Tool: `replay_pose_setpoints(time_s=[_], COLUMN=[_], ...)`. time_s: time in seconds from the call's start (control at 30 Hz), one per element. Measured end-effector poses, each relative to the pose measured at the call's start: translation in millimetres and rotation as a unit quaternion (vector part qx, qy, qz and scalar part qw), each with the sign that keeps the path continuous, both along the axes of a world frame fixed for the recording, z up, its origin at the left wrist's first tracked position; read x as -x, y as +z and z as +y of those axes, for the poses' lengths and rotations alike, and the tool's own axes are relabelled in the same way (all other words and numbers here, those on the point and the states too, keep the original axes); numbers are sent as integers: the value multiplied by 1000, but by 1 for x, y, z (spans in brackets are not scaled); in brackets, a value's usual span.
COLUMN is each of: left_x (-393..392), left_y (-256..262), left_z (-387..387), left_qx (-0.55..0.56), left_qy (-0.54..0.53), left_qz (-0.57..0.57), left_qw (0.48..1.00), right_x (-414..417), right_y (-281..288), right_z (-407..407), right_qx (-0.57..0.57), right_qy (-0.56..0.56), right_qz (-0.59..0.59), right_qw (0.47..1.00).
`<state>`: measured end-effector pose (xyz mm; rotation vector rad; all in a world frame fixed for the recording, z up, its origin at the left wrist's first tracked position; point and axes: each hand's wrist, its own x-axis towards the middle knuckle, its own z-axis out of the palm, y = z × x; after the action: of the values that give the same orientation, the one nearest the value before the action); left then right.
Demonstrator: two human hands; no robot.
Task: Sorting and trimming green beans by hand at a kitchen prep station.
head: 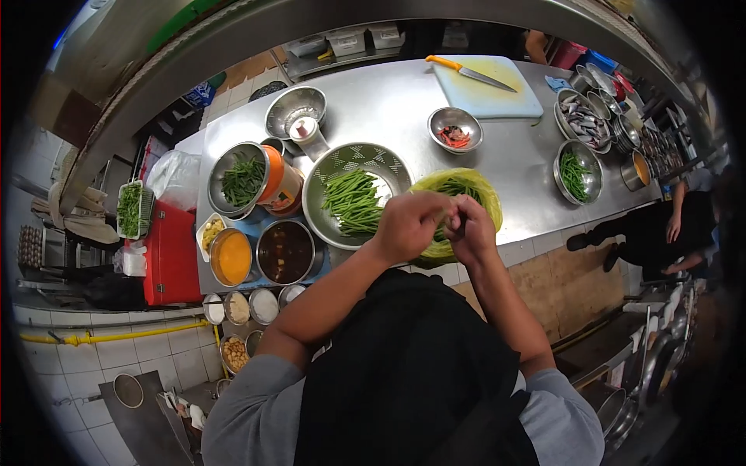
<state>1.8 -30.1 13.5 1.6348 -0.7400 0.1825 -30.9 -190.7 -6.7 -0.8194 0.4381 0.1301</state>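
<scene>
My left hand (407, 224) and my right hand (471, 230) meet at the fingertips, fingers curled in. Whatever may be pinched between them is too small or hidden to make out. Right below is a yellow plastic bag (486, 195), its mouth spread wide, with long green beans (457, 187) inside. To the left stands a large perforated metal colander (396, 166), partly covered by my left hand. Cut green bean pieces (351, 201) are heaped in it.
Farther back are a bowl of red slices (454, 137) and a knife (486, 78) on a cutting board (495, 105). A bean bowl (574, 175) and fish (584, 122) lie right. Pots of orange (231, 256) and dark liquid (285, 250) stand left. A person (658, 233) is at right.
</scene>
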Motion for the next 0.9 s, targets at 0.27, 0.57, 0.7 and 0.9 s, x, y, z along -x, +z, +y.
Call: replay_pose_setpoints(time_s=[0.27,0.57,0.7,0.9], left_x=[13,-34,-44,-59], left_y=[3,-35,-57,-71], left_z=[1,-38,-75,-73], left_qx=[-19,-286,-383,-403], left_qy=[86,56,56,12], left_qz=[49,141,140,121], left_qw=[995,946,912,907], right_x=[-10,63,84,90], right_y=[-34,-41,-46,-44], right_z=[-28,-81,-78,-71], right_qx=[-112,48,44,66], right_qy=[-23,-104,-76,-82], right_qz=[-61,-41,-28,-14], right_qw=[992,993,996,994])
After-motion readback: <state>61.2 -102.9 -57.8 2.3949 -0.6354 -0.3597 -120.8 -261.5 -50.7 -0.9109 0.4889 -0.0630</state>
